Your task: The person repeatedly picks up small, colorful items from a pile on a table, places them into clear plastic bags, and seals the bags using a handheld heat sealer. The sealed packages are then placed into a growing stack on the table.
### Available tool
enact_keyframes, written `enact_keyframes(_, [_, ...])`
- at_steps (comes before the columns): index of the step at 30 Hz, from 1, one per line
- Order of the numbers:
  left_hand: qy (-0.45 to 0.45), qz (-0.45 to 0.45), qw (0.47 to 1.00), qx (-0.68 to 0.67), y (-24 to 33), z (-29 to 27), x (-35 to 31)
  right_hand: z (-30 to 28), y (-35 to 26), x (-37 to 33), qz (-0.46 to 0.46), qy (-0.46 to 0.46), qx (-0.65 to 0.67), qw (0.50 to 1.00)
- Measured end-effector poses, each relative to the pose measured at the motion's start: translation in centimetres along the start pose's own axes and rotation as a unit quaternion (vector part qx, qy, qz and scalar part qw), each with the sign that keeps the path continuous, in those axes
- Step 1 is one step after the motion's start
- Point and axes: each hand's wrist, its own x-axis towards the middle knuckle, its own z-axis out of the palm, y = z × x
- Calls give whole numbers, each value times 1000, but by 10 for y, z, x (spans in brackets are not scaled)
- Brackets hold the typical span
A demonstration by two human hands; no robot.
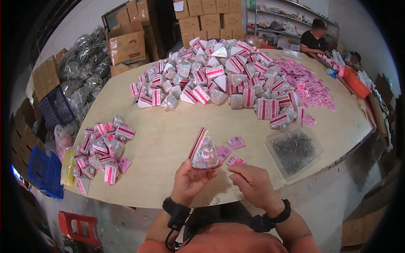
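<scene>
My left hand (188, 178) grips a cake-slice-shaped toy (205, 152) from below, its tip pointing up. The slice has a speckled pastel face and a red-and-white striped side. Close by on the right, my right hand (256, 183) is closed, thumb and fingers pinched together. What lies between those fingers is too small to make out. A pink card (234, 160) shows just beyond its fingertips; I cannot tell whether it is held or lies on the table. Two more pink cards, one a pink printed card (236, 143), lie on the table behind.
A large pile of wrapped cake-slice toys (219, 71) covers the table's far side, beside heaped pink cards (301, 82). To the right sits a clear box of metal pins (291, 149). Tagged slices form a smaller pile (101, 145) at left. Another person (314, 40) sits far right.
</scene>
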Motion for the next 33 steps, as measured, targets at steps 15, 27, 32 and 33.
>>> enact_keyframes(15, [-43, 73, 996, 24, 9, 14, -28, 20, -31, 15, -128, -39, -151, 980])
enact_keyframes(27, [-38, 88, 994, 52, 16, 22, -31, 26, -40, 23, -196, -7, -194, 961])
enact_keyframes(32, [-35, 91, 994, 57, 14, 23, -32, 27, -42, 25, -202, -9, -190, 961])
enact_keyframes(33, [-33, 92, 993, 58, 14, 22, -32, 27, -42, 24, -204, -10, -190, 960])
